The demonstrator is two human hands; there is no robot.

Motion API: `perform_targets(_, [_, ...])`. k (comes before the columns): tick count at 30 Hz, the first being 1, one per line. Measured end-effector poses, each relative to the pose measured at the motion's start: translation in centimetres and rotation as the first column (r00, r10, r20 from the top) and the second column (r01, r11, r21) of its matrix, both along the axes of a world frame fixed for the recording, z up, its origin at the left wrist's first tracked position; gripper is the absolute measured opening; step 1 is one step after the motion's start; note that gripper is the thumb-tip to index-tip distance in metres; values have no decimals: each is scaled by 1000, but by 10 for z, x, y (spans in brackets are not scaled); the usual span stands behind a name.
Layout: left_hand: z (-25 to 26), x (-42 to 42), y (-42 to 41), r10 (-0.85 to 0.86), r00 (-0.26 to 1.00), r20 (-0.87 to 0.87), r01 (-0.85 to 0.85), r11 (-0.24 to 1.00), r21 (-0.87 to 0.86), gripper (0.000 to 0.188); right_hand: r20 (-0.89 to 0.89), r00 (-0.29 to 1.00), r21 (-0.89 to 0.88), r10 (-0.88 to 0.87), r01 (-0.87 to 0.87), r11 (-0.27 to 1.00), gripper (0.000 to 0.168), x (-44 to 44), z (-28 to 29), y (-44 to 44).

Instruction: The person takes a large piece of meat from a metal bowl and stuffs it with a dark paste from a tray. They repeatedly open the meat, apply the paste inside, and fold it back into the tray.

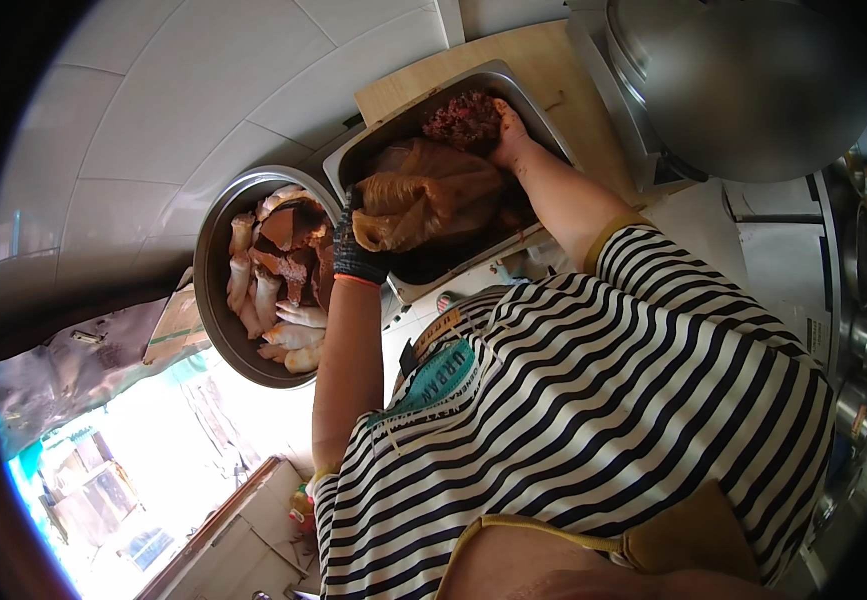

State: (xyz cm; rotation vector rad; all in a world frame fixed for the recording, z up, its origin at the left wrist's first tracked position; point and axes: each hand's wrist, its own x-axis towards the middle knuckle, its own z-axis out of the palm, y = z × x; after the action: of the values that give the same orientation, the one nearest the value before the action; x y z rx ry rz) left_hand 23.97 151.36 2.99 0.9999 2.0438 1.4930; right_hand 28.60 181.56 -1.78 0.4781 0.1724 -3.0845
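Observation:
A deep rectangular metal tray (504, 71) lies before me, with a wet, tan, folded bag-like thing (433, 199) in it; whether it is plastic or animal tissue I cannot tell. At its left, ribbed end, my left hand (360, 247), in a dark glove with an orange cuff, holds the edge; its fingers are partly hidden. My bare right hand (510, 131) holds a dark red, crumbly clump (465, 121) over the tray's far right part. Reddish bits stick to my fingers and wrist.
Left of the tray, a round metal basin (212, 307) holds pale animal feet (294, 335) and reddish-brown chunks (291, 262). The tray rests on a light wooden board (591, 97). A large round metal lid or pan (760, 97) is at the right. A tiled wall (170, 112) rises behind.

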Motion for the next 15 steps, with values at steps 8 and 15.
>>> perform_targets(8, [15, -13, 12, -63, 859, -507, -116, 942, -315, 13, 81, 996, 185, 44, -58, 981, 29, 26, 61, -4])
perform_targets(15, [-8, -20, 47, 39, 938, -343, -115, 972, -203, 18, 173, 979, 132, 110, -133, 982, 39, 58, 114, -24])
